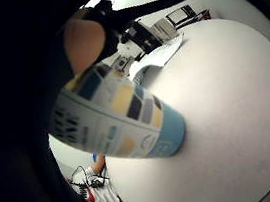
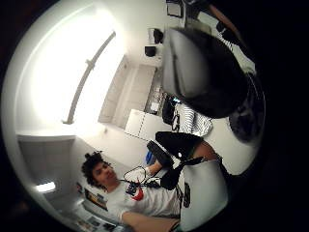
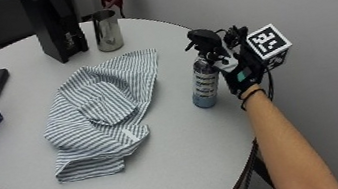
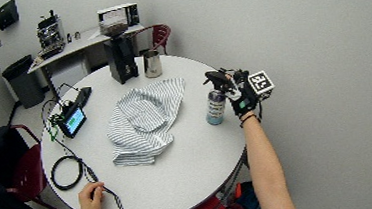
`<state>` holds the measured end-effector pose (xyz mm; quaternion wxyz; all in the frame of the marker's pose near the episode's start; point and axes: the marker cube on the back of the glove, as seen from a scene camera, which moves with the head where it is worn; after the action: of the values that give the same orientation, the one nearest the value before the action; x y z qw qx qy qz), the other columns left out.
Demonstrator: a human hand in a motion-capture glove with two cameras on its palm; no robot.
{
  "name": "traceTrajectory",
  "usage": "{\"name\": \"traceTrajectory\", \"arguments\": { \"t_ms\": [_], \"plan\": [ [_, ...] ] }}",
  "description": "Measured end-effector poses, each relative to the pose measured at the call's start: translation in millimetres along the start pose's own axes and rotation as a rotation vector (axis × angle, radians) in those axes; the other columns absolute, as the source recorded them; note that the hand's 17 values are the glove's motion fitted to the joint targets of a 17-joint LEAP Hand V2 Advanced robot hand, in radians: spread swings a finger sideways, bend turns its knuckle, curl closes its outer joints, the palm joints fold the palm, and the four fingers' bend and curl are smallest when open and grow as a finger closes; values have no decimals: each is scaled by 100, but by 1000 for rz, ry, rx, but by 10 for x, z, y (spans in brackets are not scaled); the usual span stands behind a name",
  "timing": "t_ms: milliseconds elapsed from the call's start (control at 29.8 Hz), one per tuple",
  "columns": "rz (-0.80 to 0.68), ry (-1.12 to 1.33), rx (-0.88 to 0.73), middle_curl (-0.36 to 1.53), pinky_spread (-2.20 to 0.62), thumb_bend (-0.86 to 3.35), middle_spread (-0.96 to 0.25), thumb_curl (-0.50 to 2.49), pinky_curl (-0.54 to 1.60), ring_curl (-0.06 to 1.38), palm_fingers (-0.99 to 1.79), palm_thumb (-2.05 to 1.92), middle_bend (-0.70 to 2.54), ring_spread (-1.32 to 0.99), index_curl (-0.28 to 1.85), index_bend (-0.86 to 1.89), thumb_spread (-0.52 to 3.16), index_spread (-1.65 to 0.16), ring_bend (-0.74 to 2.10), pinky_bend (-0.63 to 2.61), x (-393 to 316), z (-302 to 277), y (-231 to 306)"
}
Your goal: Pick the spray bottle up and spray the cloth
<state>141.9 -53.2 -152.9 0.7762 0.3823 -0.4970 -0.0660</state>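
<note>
While upright on the table [image 3: 186,162], the spray bottle [image 3: 205,81] sits inside curled fingers [image 3: 226,60].

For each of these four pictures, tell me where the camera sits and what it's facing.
Little finger side palm view: on the palm, facing the blue-labelled spray bottle and round white table; a fingertip shows.
Thumb side palm view: on the palm, facing the bottle's black trigger head and the ceiling.
Outside view: above the table, showing the gloved right hand on the bottle, beside the striped cloth.
Wide outside view: higher, same scene.
All four share the bottle.
</note>
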Motion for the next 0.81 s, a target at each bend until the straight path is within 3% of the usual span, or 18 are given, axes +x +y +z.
{"name": "traceTrajectory", "arguments": {
  "t_ms": [806],
  "plan": [
    [31, 31, 123, 41, 19, 5, -12, 39, 32, 38, 92, 88, 39, -10, 18, 9, 87, -33, 60, 34, 507, 121, 522]
  ]
}}
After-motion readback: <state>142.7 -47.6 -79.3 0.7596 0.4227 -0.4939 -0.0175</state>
